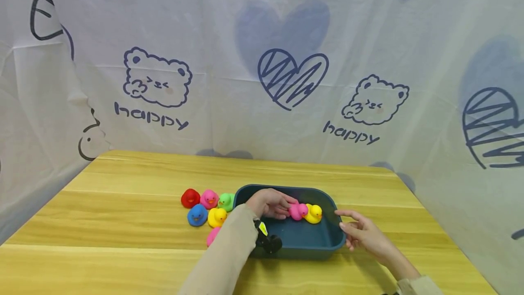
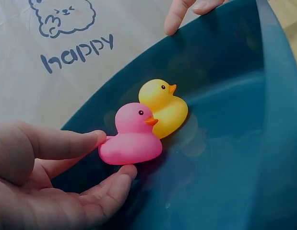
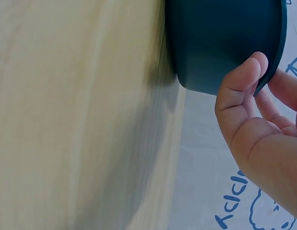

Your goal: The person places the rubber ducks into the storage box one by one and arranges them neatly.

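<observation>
My left hand (image 1: 275,203) reaches inside a dark teal bin (image 1: 300,252) and pinches a pink duck (image 1: 298,211) at its tail end. In the left wrist view the thumb and fingers of the left hand (image 2: 66,167) lie on either side of the pink duck (image 2: 131,147). Against that duck stands a yellow duck (image 2: 170,112), upright on the bin's floor. At the bin's right end, my right hand (image 1: 366,236) holds the rim; the right wrist view has the hand (image 3: 256,124) with its fingertips around the bin's edge (image 3: 220,43).
Left of the bin on the wooden table (image 1: 102,222) sit several ducks: red (image 1: 190,198), pink (image 1: 209,199), green (image 1: 225,201), blue (image 1: 197,215), yellow (image 1: 217,217) and another pink one (image 1: 212,236) partly behind the left sleeve. A printed cloth (image 1: 229,117) hangs behind the table.
</observation>
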A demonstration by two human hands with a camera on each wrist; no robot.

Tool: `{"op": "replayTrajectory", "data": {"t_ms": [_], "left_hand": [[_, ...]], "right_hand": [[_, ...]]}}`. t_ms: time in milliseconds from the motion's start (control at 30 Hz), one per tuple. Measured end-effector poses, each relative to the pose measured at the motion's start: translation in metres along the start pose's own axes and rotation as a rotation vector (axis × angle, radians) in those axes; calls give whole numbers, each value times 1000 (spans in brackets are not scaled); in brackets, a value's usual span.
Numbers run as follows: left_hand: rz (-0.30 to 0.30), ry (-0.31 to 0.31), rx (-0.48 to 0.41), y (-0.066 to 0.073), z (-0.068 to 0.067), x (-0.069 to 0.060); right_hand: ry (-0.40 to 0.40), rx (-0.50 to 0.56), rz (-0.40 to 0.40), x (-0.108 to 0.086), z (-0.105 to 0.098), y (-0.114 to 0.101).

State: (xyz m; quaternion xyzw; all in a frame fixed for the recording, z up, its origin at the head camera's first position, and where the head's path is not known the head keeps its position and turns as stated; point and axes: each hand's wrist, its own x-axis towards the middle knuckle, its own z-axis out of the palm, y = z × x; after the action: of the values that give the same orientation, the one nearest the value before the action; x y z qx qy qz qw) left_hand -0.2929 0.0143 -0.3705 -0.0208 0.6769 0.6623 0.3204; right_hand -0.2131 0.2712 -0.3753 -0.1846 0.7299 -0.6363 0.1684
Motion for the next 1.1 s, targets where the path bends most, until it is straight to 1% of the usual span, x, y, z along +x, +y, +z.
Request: {"op": "replayTrajectory", "data": {"t_ms": [100, 267, 333, 500, 833, 967, 1100], "left_hand": [[-13, 47, -22, 0, 0, 0], [-45, 155, -66, 1, 1, -1], [-42, 177, -71, 1, 1, -2], [-31, 199, -54, 1, -1, -4], [-33, 240, -43, 0, -2, -6], [-19, 254, -60, 0, -2, -7], [-4, 254, -107, 2, -3, -8]], "right_hand": [[3, -7, 7, 0, 1, -1], [17, -30, 31, -1, 1, -3], [19, -36, 34, -1, 2, -3], [11, -43, 28, -1, 2, -3], [1, -29, 31, -1, 1, -1], [2, -33, 22, -1, 1, -1], [2, -40, 17, 0, 1, -2]]}}
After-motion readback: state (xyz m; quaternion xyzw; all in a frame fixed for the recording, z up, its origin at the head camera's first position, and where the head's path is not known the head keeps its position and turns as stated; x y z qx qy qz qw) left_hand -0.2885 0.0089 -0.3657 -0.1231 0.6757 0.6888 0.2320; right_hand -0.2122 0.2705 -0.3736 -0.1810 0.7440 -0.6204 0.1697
